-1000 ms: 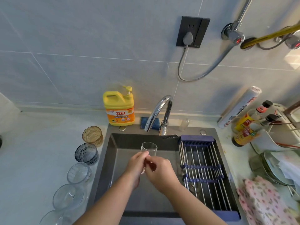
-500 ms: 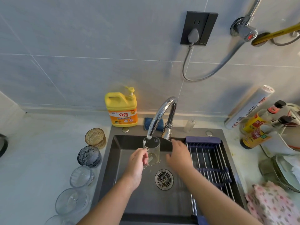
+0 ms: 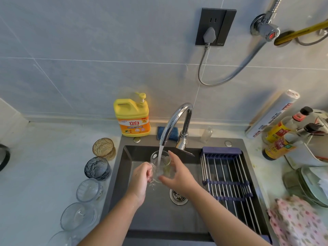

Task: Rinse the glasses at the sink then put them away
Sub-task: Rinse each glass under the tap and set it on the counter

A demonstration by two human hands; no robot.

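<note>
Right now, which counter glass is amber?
The rearmost glass in the row left of the sink, nearest the soap bottle. The next glass is blue-grey; the rest are clear.

The pale tabletop (image 3: 44, 166) carries a row along the left edge of the sink (image 3: 213, 141): an amber glass (image 3: 103, 148), a blue-grey glass (image 3: 97, 168), then three clear glasses (image 3: 89, 189) toward the near edge. A yellow detergent bottle (image 3: 132, 118) stands at the back wall. Right of the sink are two sauce bottles (image 3: 276, 150), a leaning roll (image 3: 273, 114) and a floral cloth (image 3: 298, 222).
</note>
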